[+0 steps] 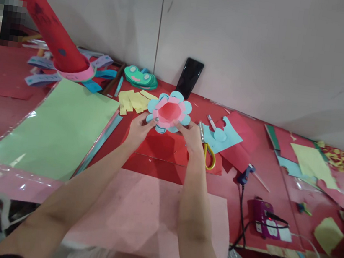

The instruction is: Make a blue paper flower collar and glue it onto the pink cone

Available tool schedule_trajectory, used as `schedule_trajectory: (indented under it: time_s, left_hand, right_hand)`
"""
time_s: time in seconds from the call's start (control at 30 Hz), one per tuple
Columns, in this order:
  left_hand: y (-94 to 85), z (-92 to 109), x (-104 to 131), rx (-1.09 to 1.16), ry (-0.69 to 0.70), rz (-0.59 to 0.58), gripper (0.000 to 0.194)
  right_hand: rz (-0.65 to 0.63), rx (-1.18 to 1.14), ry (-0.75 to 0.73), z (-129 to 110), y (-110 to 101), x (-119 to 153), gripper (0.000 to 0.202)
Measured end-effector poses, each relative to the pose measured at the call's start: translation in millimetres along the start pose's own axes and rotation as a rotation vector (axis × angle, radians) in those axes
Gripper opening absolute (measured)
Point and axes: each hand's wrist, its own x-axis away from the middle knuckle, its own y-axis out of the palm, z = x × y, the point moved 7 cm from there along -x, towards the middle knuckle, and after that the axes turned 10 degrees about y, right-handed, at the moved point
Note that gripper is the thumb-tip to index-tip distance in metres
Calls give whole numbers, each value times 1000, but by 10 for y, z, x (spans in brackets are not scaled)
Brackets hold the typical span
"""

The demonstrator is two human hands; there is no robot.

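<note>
A paper flower (159,124) with light blue petals around a pink ring and a hollow reddish middle is held up over the table. My left hand (140,131) pinches its lower left edge, and my right hand (190,135) grips the lower right edge. Just right of my right hand lie yellow-handled scissors (209,157), partly hidden by my wrist. Red paper (159,148) lies below the flower, and a large pink sheet (148,210) spreads under my forearms. Yellow paper strips (131,99) are beyond my left hand.
A black phone (190,77) leans on the wall. Packed green paper (60,131) lies left, under a red paper tube (50,20). Green frog-face cutouts (139,77) sit behind. Cut blue paper (224,136), a glue gun (246,174) and a purple power strip (266,217) lie right.
</note>
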Motion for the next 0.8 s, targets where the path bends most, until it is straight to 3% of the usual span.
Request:
schedule_trajectory:
  time_s: [0.2,0.47,0.6,0.8]
  left_hand:
    - [28,8,10,77,-28,13,38]
    - [20,-12,33,93,-41,39,38]
    - [18,-17,48,58,-33,46,38]
    - [-12,-10,25,-26,-14,25,44]
  right_hand:
    - [40,-7,5,-7,-9,-14,46]
    - [-31,-34,37,4,33,-4,42]
    - [-50,-24,64,58,115,-36,41]
    - [-35,-1,2,19,70,-25,36]
